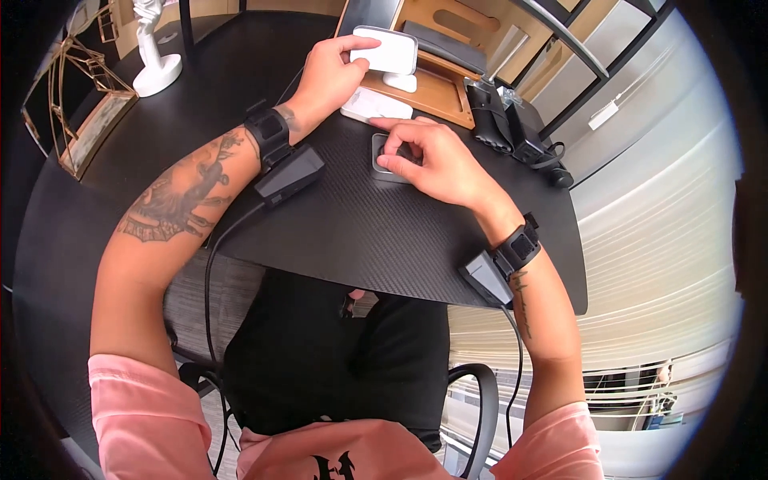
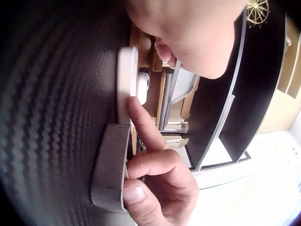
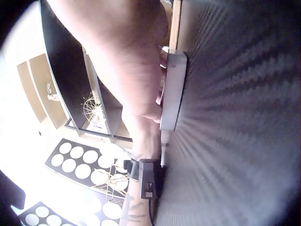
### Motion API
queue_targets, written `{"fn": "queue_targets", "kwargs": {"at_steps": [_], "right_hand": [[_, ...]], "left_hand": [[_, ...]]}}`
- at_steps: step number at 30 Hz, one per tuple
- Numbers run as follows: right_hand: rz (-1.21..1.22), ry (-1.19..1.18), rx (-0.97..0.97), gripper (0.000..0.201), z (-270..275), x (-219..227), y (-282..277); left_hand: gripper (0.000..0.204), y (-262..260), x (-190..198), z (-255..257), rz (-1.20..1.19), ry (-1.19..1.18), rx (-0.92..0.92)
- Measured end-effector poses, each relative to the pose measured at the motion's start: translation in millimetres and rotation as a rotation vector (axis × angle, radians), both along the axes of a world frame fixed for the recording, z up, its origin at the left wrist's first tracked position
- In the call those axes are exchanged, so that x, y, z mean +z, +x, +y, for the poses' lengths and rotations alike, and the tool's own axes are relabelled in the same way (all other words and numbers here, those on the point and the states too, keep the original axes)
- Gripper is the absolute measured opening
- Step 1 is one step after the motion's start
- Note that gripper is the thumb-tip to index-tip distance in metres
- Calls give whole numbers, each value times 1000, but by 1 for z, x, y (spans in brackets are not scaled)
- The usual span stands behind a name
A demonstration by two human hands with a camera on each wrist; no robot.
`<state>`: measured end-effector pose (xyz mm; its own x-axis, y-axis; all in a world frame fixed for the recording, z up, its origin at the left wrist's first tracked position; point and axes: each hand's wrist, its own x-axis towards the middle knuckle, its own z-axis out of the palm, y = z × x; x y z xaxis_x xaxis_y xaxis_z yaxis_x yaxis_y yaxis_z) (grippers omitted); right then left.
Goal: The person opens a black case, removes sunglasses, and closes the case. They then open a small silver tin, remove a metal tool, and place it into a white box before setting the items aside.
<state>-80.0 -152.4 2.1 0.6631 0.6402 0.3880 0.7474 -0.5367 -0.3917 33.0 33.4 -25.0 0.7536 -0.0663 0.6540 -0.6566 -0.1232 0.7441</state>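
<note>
At the back of the desk my left hand (image 1: 334, 70) holds a white rounded-rectangular lid-like piece with a grey rim (image 1: 394, 54), thumb and fingers at its left side. In front of me a shallow grey rectangular tin (image 2: 110, 167) lies on the desk. My right hand (image 1: 436, 156) is over it, with thumb and middle finger curled at its upper rim. The right index finger reaches out and touches a flat white rounded box (image 1: 368, 104) behind the tin. What lies inside the tin is hidden by the fingers.
A small white rounded object (image 1: 400, 82) stands by a wooden tray organizer (image 1: 444, 100). Dark cases (image 1: 488, 116) lie to its right. A white hand-shaped figurine (image 1: 156, 76) and a gold wire frame (image 1: 76, 136) stand at the left. The desk's front edge (image 1: 360, 288) is near my lap.
</note>
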Motion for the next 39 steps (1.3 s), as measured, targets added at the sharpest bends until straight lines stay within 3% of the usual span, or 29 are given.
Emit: {"fn": "queue_targets", "kwargs": {"at_steps": [3, 5, 8, 20, 25, 32, 35, 39], "right_hand": [[51, 39, -27, 10, -2, 3, 0], [86, 78, -43, 11, -6, 5, 1], [80, 35, -194, 22, -15, 4, 2], [78, 265, -244, 22, -38, 4, 21], [149, 193, -258, 16, -37, 5, 18], [26, 113, -237, 24, -37, 12, 12], [59, 26, -287, 26, -41, 22, 7], [68, 22, -215, 30, -46, 14, 11]], "left_hand": [[34, -7, 5, 0, 54, 11, -18], [35, -12, 6, -4, 92, -103, -104], [35, -16, 7, -2, 81, -98, -123], [33, -23, 10, 2, 119, -61, -116], [34, -25, 11, 1, 148, -71, -115], [33, -24, 9, 2, 118, -21, -105], [33, -22, 8, 2, 128, -32, -117], [33, -25, 9, 2, 152, -52, -125]]}}
